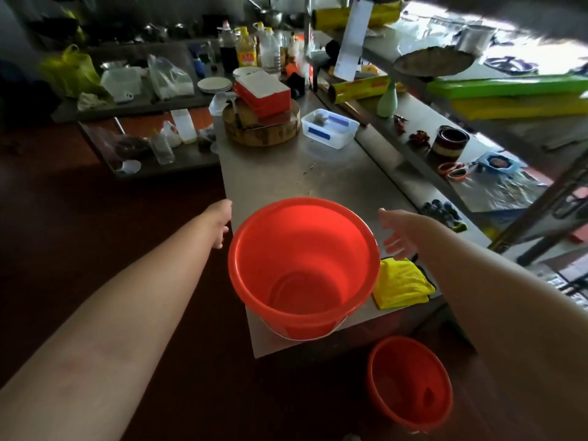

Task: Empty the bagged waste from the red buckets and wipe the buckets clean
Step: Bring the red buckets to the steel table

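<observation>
At the near end of a steel table (pixel 286 173), both bare forearms are extended forward, one on each side of a red bucket (pixel 302 237).

- Left hand (pixel 222 222): held at the table's left edge, just beside the bucket's rim. Fingers are loosely bent downward and nothing is held. Contact with the rim cannot be confirmed.
- Right hand (pixel 397 237): raised, fingers spread and relaxed, nothing gripped. It is kept apart from the bucket's right rim and is seen just above a folded yellow cloth (pixel 401 283).
- The red bucket is stood upright between the hands, its bare interior visible down to the base.
- A second red bucket (pixel 410 383) is placed upright on the dark reddish floor (pixel 95 186), below the table's near right corner.
- The yellow cloth is laid on the table just beside the first bucket, to its right.
- Farther along the table a round chopping block (pixel 261 135), with a red-and-white box (pixel 262 93) on top, and a clear plastic container (pixel 329 127) are noted.
- Shelving on the right is loaded with rolls of wrap (pixel 362 87); bottles (pixel 246 47) are crowded at the back.
</observation>
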### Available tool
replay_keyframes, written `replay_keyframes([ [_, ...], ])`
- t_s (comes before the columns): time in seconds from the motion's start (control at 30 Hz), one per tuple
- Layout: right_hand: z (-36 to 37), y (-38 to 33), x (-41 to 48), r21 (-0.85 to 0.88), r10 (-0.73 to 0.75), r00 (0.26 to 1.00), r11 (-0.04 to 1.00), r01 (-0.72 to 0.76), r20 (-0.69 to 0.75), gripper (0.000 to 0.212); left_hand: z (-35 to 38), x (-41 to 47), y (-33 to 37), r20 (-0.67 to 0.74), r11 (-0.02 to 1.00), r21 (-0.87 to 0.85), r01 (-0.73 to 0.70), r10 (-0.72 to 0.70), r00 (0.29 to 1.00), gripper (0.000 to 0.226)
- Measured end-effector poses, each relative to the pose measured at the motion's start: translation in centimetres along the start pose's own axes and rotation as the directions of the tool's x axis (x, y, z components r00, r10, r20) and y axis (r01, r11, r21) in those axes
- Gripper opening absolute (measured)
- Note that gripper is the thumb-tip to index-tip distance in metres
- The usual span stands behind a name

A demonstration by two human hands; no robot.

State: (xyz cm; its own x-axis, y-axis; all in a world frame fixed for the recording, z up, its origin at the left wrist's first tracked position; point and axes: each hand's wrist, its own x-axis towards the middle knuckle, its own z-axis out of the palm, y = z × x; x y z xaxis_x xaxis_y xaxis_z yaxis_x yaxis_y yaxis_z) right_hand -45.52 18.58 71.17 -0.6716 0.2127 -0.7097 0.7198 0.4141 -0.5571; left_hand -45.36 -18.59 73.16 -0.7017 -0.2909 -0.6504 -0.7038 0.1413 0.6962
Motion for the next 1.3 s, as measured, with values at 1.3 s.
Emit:
replay_keyframes([
  [1.3,-18.4,15.0,10.9,-0.027,-0.121,0.984,0.992,0.125,0.130,0.043,41.9,-5.8,-1.6,0.106,0.981,0.193,-0.032,0.011,0.994,0.050],
])
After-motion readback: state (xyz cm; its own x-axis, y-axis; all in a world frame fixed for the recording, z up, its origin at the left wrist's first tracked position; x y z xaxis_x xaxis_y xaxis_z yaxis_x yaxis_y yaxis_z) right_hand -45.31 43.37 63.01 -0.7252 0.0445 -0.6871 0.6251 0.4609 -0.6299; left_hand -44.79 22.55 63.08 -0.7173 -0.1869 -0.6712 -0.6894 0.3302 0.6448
